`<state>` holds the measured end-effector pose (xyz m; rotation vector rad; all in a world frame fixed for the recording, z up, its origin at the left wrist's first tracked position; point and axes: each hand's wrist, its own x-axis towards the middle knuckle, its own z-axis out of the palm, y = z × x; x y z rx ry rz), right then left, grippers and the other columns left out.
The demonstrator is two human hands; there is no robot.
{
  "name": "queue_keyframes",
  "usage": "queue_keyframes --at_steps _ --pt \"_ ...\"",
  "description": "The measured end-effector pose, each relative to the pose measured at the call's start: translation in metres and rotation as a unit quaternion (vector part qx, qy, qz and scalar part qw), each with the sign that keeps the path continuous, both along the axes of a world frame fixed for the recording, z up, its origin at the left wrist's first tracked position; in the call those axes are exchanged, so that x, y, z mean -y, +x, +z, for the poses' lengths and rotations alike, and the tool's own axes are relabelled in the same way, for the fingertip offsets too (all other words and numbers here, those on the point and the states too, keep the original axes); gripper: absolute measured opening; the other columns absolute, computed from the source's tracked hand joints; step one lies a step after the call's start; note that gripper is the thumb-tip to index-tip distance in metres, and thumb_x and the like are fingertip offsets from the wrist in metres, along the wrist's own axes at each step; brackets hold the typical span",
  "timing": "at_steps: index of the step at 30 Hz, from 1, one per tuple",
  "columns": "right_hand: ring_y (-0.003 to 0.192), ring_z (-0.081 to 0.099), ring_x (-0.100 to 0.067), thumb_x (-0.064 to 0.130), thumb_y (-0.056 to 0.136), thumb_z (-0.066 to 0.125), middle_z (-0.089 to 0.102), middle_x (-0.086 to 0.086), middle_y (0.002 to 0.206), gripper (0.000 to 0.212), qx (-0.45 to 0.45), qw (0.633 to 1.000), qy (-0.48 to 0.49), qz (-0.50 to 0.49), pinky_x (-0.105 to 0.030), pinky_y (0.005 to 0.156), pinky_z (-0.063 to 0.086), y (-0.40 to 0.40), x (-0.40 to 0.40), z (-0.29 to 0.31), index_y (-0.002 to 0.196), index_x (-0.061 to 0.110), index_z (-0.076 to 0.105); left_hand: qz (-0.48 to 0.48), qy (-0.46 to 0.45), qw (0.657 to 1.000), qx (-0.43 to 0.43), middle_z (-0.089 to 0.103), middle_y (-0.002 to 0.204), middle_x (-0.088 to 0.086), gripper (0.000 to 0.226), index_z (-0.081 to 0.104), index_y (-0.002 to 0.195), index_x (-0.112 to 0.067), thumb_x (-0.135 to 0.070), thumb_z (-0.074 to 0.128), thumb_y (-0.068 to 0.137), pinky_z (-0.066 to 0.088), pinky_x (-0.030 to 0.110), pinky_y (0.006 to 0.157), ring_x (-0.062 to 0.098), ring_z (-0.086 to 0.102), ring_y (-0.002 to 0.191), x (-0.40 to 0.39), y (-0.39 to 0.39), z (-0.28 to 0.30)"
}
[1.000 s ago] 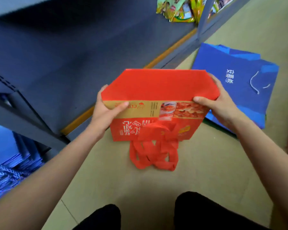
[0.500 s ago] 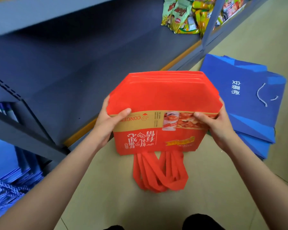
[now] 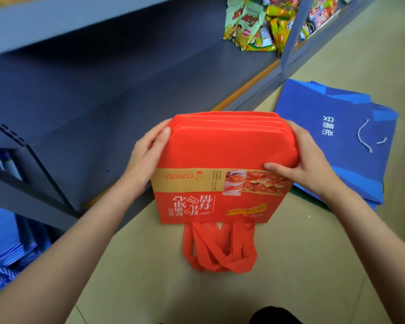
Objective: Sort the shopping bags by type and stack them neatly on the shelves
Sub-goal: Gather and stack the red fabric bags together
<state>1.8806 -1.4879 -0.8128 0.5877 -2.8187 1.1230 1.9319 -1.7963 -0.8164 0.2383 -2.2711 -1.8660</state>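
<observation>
A stack of folded red shopping bags [image 3: 220,148] with a tan printed band is held in front of me above the floor, its red handles [image 3: 220,251] hanging down. My left hand [image 3: 147,157] grips the stack's left edge, thumb on top. My right hand [image 3: 302,164] grips the right edge, thumb lying on the printed band. A pile of blue shopping bags [image 3: 337,141] with white cord handles lies flat on the floor to the right. The grey shelf [image 3: 103,94] is just left of and behind the red stack.
Snack packets [image 3: 255,24] lie on the shelf at the back right, beside an upright shelf post [image 3: 292,26]. More blue bags [image 3: 7,249] sit on a lower shelf at the far left. Beige floor [image 3: 290,288] lies below the bags.
Both hands have lifted the red stack and slid further along its sides toward the far end. The handles have dropped and now hang straight. The view has moved closer to the shelf.
</observation>
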Motion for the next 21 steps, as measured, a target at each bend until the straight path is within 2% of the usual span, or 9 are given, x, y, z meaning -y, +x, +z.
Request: queue_keyframes --at_steps 2,5,8,9,11,14,16,19,21 --pt "0.110 0.040 -0.001 0.048 0.064 0.079 0.042 0.006 0.121 0.088 0.001 1.000 -0.012 -0.020 -0.018 0.092 0.031 0.002 0.005 -0.005 0.136 0.019 0.037 0.006 -0.081 0.997 0.000 0.053 0.127 -0.013 0.037 0.050 0.127 -0.044 -0.054 0.042 0.092 0.030 0.015 0.104 -0.011 0.045 0.115 -0.005 -0.002 -0.004" --pt "0.100 0.044 -0.015 0.045 0.065 0.078 0.042 0.000 0.106 0.068 0.023 0.997 0.030 -0.068 -0.023 0.078 0.033 -0.002 0.004 -0.004 0.114 0.011 0.045 -0.002 -0.117 0.993 -0.001 0.051 0.116 -0.012 0.041 0.045 0.132 -0.043 -0.053 0.042 0.093 0.026 0.000 0.088 -0.022 0.043 0.100 -0.009 -0.003 0.002" --pt "0.093 0.049 -0.026 0.050 0.064 0.077 0.046 -0.007 0.098 0.064 0.048 0.991 0.102 -0.075 -0.038 0.077 0.041 -0.011 -0.002 0.007 0.100 0.007 0.046 -0.035 -0.193 0.980 -0.035 0.046 0.102 -0.018 0.054 0.036 0.128 -0.055 -0.066 0.047 0.076 0.030 0.001 0.084 -0.013 0.048 0.095 -0.013 -0.003 0.008" --pt "0.093 0.051 -0.026 0.047 0.065 0.078 0.050 -0.008 0.099 0.062 0.054 0.991 0.095 -0.073 -0.038 0.078 0.043 -0.013 -0.003 0.008 0.102 0.007 0.048 -0.039 -0.222 0.973 -0.044 0.045 0.101 -0.019 0.057 0.033 0.129 -0.057 -0.064 0.051 0.075 0.030 0.001 0.084 -0.011 0.047 0.095 -0.015 -0.003 0.008" --pt "0.101 0.053 -0.019 0.038 0.066 0.082 0.055 -0.003 0.111 0.066 0.077 0.995 0.009 -0.061 -0.033 0.085 0.044 -0.010 -0.003 0.004 0.118 0.014 0.048 -0.030 -0.246 0.967 -0.049 0.045 0.103 -0.014 0.062 0.029 0.135 -0.053 -0.052 0.061 0.081 0.031 0.005 0.085 -0.007 0.046 0.095 -0.013 -0.004 0.002" --pt "0.105 0.051 0.001 0.033 0.061 0.083 0.050 0.017 0.119 0.085 0.100 0.982 -0.147 -0.067 -0.014 0.089 0.042 0.005 -0.001 -0.024 0.129 0.033 0.032 -0.010 -0.151 0.989 -0.001 0.051 0.116 -0.008 0.068 0.030 0.136 -0.050 -0.043 0.069 0.080 0.039 0.020 0.097 0.001 0.052 0.104 -0.003 -0.002 -0.012" --pt "0.101 0.051 0.013 0.021 0.063 0.079 0.045 0.023 0.118 0.087 0.107 0.970 -0.201 -0.089 -0.005 0.086 0.041 0.011 0.001 -0.042 0.130 0.036 0.025 0.001 -0.061 0.998 0.005 0.054 0.120 -0.015 0.067 0.039 0.134 -0.043 -0.038 0.073 0.077 0.045 0.017 0.095 -0.010 0.055 0.102 0.001 0.000 -0.019" --pt "0.093 0.050 0.024 -0.001 0.070 0.076 0.047 0.016 0.117 0.090 0.129 0.962 -0.221 -0.098 -0.001 0.082 0.041 0.011 0.002 -0.053 0.136 0.023 0.021 0.020 0.005 1.000 0.023 0.055 0.113 -0.019 0.063 0.041 0.134 -0.033 -0.024 0.072 0.079 0.046 0.004 0.079 -0.015 0.057 0.091 -0.004 0.001 -0.023" --pt "0.090 0.052 0.023 -0.006 0.073 0.072 0.048 0.005 0.119 0.079 0.133 0.960 -0.221 -0.109 -0.001 0.079 0.042 0.016 0.003 -0.057 0.132 0.017 0.024 0.029 0.038 0.998 0.032 0.056 0.118 -0.012 0.070 0.038 0.131 -0.034 -0.022 0.077 0.075 0.046 0.007 0.083 -0.009 0.057 0.097 -0.007 0.008 -0.032"
